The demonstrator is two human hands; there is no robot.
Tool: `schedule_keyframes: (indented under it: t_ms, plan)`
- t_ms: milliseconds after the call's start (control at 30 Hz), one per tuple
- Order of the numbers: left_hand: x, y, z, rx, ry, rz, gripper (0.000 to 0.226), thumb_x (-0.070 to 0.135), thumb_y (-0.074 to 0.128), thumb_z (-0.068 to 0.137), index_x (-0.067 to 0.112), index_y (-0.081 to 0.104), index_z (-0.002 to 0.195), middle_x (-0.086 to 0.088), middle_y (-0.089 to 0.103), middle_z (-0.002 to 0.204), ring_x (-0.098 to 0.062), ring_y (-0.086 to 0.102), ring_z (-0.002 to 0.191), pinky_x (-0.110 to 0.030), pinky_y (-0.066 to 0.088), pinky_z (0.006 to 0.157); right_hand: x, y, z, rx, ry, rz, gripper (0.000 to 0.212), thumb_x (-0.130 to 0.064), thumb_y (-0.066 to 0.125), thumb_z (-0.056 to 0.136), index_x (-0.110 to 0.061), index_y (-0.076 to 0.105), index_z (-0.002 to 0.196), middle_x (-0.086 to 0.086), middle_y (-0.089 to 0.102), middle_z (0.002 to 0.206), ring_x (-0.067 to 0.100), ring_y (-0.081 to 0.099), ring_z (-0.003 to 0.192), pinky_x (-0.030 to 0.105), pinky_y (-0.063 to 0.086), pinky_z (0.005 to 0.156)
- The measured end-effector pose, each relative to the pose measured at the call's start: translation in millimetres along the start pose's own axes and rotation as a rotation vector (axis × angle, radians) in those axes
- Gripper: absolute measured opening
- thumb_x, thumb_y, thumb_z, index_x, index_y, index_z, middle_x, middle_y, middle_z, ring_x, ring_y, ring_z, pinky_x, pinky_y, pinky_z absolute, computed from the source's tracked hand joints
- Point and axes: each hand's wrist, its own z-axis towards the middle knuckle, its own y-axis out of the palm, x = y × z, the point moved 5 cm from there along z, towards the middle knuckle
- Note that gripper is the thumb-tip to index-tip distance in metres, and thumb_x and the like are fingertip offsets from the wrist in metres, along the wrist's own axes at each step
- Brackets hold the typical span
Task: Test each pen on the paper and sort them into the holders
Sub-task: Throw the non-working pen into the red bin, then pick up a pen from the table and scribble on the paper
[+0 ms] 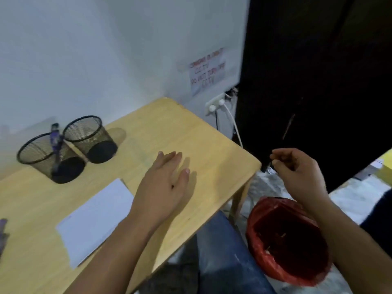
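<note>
Head view: the left hand (164, 183) lay flat, its grip spread and empty, on the wooden surface (203, 141), probably to steady the body beside the sheet of paper (93, 221) kept near for testing. The right hand (297, 168) hung off the surface's edge, above the red-lined bin (284, 240), its grip pinched on a thin dark object (267, 166), seemingly a pen or part of one; blur left its identity uncertain, and the position suggested a discard rather than a sort. Well away from both grips stood two mesh holders: the nearer holder (51, 158) held one purple pen (55, 145), leaning; the farther holder (90, 137) appeared empty. At the frame's left edge, a purplish item (3, 230) was cut off. The bin's contents were too dark to read.
</note>
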Motion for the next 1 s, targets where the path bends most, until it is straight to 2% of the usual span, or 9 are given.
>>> schedule_keyframes:
  t_ms: [133,233,333,467,567,633,733,833,1000]
  plan:
    - [-45.7,-49.4,-22.8,0.140,-0.096,0.025,0.045,0.032,0.051,0.099,0.019,0.050,0.142,0.007,0.047,0.148,-0.012,0.021,0.147,-0.014,0.020,0.104,-57.6,49.0,1.9,-0.133,-0.131,-0.009,0.019,-0.017,0.066,0.089,-0.033,0.067,0.098,-0.012,0.072,0.093,0.009,0.067,0.089,0.034,0.055,0.078]
    - [-88.8,-88.5,-45.3,0.235,-0.197,0.043,0.045,0.032,0.052,0.100,0.017,0.049,0.142,0.004,0.047,0.148,-0.015,0.028,0.145,-0.020,0.025,0.105,-92.9,107.0,-13.6,-0.297,-0.216,0.005,0.024,-0.012,0.067,0.088,-0.035,0.065,0.090,-0.013,0.072,0.094,0.004,0.067,0.088,0.022,0.053,0.076]
    - [-131.0,-125.9,-76.3,0.315,-0.305,0.077,0.045,0.031,0.051,0.099,0.017,0.050,0.142,0.000,0.049,0.147,-0.017,0.038,0.139,-0.028,0.032,0.107,-121.7,169.4,-42.5,-0.478,-0.270,-0.005,0.024,-0.009,0.065,0.089,-0.033,0.066,0.089,-0.012,0.072,0.093,0.001,0.065,0.082,0.013,0.049,0.064]
    - [-185.1,-169.0,-121.1,0.396,-0.440,0.127,0.045,0.030,0.053,0.096,0.020,0.052,0.140,0.000,0.053,0.142,-0.021,0.050,0.128,-0.030,0.037,0.104,-156.2,244.1,-95.6,-0.706,-0.322,-0.026,0.022,-0.009,0.061,0.088,-0.030,0.069,0.091,-0.012,0.073,0.094,0.003,0.065,0.085,0.022,0.048,0.071]
    - [-214.7,-187.6,-137.2,0.383,-0.504,0.165,0.045,0.029,0.053,0.095,0.021,0.053,0.139,0.000,0.057,0.138,-0.020,0.055,0.119,-0.031,0.043,0.099,-174.1,278.1,-136.4,-0.847,-0.403,-0.077,0.021,-0.014,0.062,0.089,-0.034,0.068,0.093,-0.017,0.071,0.093,-0.005,0.062,0.086,0.016,0.045,0.070]
    - [-232.2,-199.4,-148.2,0.374,-0.532,0.181,0.041,0.029,0.052,0.096,0.021,0.055,0.137,0.002,0.058,0.137,-0.019,0.054,0.122,-0.031,0.042,0.098,-183.7,299.3,-169.2,-0.957,-0.478,-0.114,0.019,-0.018,0.065,0.088,-0.036,0.066,0.095,-0.018,0.069,0.093,-0.005,0.060,0.089,0.012,0.042,0.071]
    - [-252.5,-209.3,-152.2,0.264,-0.497,0.237,0.036,0.032,0.051,0.099,0.021,0.059,0.132,0.001,0.061,0.134,-0.024,0.052,0.124,-0.038,0.045,0.097,-196.3,325.7,-216.6,-1.089,-0.604,-0.202,0.021,-0.031,0.070,0.085,-0.036,0.064,0.105,-0.021,0.065,0.097,-0.004,0.057,0.092,0.009,0.041,0.073]
    - [-266.7,-210.9,-150.6,0.129,-0.450,0.252,0.034,0.030,0.050,0.098,0.020,0.062,0.128,0.002,0.065,0.127,-0.029,0.054,0.117,-0.042,0.048,0.090,-201.2,348.5,-254.4,-1.140,-0.676,-0.300,0.041,-0.048,0.069,0.080,-0.040,0.057,0.118,-0.024,0.060,0.108,-0.006,0.052,0.094,0.012,0.042,0.078]
    - [-273.5,-210.1,-144.3,0.074,-0.403,0.250,0.040,0.036,0.059,0.093,0.026,0.060,0.131,0.001,0.068,0.118,-0.020,0.045,0.118,-0.034,0.042,0.091,-209.3,374.3,-286.9,-1.050,-0.720,-0.294,0.085,-0.071,0.068,0.064,-0.039,0.040,0.138,-0.022,0.050,0.123,0.005,0.046,0.115,0.030,0.044,0.097]
